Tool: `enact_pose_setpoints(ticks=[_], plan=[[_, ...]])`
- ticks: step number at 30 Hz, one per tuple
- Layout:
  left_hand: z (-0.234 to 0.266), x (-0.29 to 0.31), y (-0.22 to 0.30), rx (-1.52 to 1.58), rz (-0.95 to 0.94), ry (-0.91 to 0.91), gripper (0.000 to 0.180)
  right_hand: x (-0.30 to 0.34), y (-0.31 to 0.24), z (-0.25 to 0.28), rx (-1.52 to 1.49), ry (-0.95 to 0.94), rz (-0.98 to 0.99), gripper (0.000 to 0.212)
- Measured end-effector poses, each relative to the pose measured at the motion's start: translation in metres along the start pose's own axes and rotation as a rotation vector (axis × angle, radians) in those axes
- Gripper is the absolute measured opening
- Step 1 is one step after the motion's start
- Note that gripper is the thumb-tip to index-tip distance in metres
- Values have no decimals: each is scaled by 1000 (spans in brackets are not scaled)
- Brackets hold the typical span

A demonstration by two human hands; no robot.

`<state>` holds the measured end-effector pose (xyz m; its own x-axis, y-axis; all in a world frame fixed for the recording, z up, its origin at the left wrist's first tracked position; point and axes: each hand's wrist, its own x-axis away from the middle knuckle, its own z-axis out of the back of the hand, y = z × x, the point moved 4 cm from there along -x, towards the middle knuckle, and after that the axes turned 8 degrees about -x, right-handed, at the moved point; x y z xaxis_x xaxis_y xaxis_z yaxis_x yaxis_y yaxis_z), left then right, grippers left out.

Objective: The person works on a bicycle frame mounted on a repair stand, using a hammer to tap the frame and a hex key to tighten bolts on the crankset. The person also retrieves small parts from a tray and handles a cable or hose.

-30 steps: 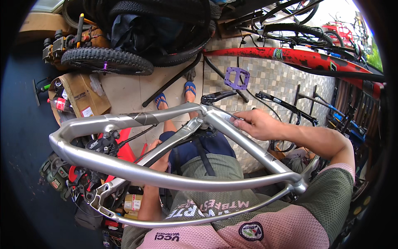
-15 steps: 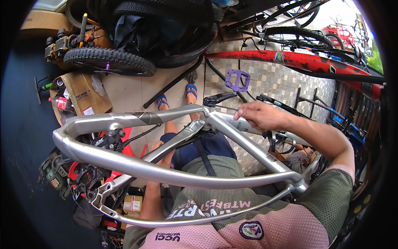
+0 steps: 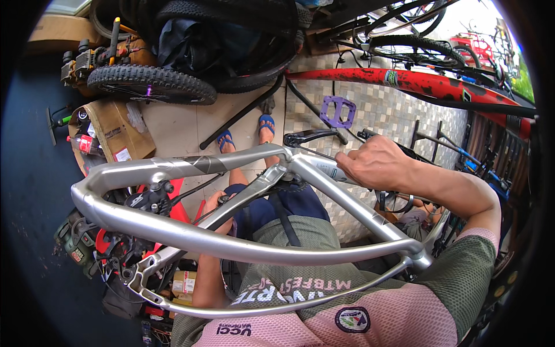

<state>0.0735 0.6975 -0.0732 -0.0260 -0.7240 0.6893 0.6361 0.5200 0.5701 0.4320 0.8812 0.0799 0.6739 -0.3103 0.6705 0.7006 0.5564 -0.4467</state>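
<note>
A silver bicycle frame (image 3: 191,228) lies across my view, in front of my body. My right hand (image 3: 376,163) is closed round a thin dark rod, which looks like a hex key (image 3: 325,155); its far end reaches the joint by the black crank arm (image 3: 309,136). Beyond that arm is a purple flat pedal (image 3: 337,112). My left hand (image 3: 224,225) is behind the frame's silver tubes, its fingers curled near a small dark round part (image 3: 223,199). The tubes hide much of this hand, and what it grips is unclear. A black derailleur-like mechanism (image 3: 151,198) sits within the frame on the left.
An open cardboard box (image 3: 130,133) stands at left beside a bottle with red label (image 3: 87,144). A knobby wheel (image 3: 151,84) lies beyond it. A red bicycle frame (image 3: 416,82) crosses the far right, with more bicycles behind. A green tool case (image 3: 81,246) is at lower left.
My right hand has shifted slightly right, its fingers now more closed. The purple pedal and crank arm have moved a little to the right. A dark round part now shows at my left hand.
</note>
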Motion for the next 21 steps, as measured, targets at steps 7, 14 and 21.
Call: enact_pose_setpoints(ticks=[7, 14, 21], plan=[[-2, 2, 3, 82, -76, 85, 29, -9, 0, -8, 110, 64, 84, 16], [-5, 0, -9, -2, -16, 57, 31, -5, -26, -8, 486, 175, 222, 30], [-8, 3, -10, -10, -81, 116, 28, -4, -29, -15, 618, 217, 225, 37]])
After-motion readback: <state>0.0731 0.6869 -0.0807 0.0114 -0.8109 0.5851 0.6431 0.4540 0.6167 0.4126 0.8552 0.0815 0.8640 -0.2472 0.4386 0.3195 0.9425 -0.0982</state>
